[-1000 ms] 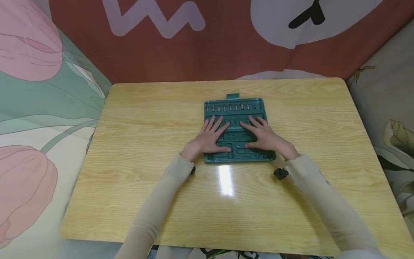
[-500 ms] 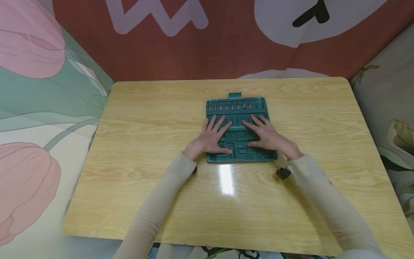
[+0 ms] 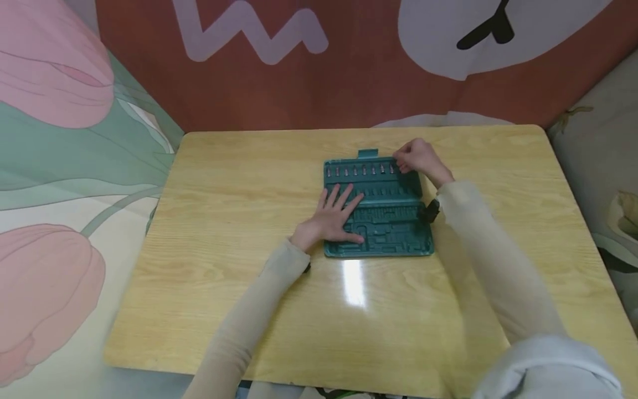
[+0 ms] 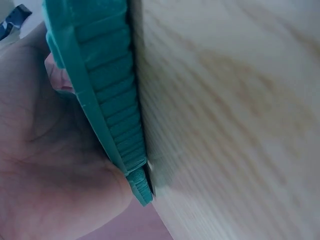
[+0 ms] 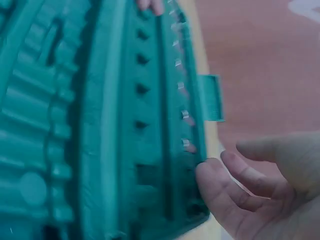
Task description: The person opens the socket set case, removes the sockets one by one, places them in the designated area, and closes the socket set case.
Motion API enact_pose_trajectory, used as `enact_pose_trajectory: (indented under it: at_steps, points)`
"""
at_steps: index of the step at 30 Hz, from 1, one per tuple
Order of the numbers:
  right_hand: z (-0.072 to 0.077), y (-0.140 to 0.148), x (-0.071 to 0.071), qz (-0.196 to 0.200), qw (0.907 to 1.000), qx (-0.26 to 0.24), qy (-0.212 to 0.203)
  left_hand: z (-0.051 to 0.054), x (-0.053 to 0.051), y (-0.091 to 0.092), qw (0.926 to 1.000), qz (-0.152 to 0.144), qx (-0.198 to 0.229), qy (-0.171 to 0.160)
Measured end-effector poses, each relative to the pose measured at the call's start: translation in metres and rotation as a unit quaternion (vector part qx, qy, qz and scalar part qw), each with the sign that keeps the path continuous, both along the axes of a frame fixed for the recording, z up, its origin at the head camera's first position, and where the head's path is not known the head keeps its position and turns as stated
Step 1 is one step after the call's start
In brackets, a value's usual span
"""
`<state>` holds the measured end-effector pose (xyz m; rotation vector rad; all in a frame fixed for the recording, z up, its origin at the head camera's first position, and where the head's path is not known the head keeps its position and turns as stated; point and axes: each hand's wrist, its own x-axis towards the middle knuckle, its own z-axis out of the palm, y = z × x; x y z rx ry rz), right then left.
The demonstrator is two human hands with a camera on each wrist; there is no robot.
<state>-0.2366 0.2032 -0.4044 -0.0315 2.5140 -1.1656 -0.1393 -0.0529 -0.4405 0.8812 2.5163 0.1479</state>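
A teal plastic tool case point(image 3: 391, 235) lies unfolded on the wooden table, its moulded slots facing up. Several small metal bits point(image 3: 355, 171) stand in a row along its far part. My left hand point(image 3: 329, 223) rests on the case's left side with fingers spread; the left wrist view has the palm point(image 4: 55, 160) over the case's edge point(image 4: 107, 95). At the far right corner is my right hand point(image 3: 420, 157), fingers loosely bent. Up close in the right wrist view, its fingertips point(image 5: 209, 175) are at the case's rim beside the last bit point(image 5: 188, 146), thumb apart, nothing visible between them.
A latch tab point(image 3: 368, 153) sticks out from the case's far edge. The wooden table point(image 3: 239, 188) extends on all sides of the case. A red patterned wall covering point(image 3: 279, 94) hangs behind the table's back edge.
My right hand has left the right side of the case and moved away from me to its far right corner, fingers now bent. My left hand stays put. The view has shifted slightly.
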Motion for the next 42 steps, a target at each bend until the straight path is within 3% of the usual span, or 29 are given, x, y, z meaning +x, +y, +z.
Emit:
enact_pose_trajectory:
  at_steps: [4, 9, 35, 42]
  points:
    - [-0.014, 0.001, 0.001, -0.012, 0.9992, 0.031, 0.025, -0.001, 0.002, 0.003, 1.0, -0.003, 0.001, 0.0]
    - [-0.021, -0.003, 0.001, -0.028, 0.9969, 0.044, 0.058, -0.002, 0.002, 0.003, 1.0, 0.006, 0.001, 0.002]
    - [-0.03, -0.014, 0.0, -0.082, 0.9927, 0.076, 0.044, -0.003, 0.0, 0.001, 1.0, 0.008, -0.005, 0.002]
    - [-0.03, -0.012, 0.004, -0.119, 0.991, 0.034, 0.052, 0.0, -0.001, 0.002, 0.9999, 0.006, -0.016, 0.0]
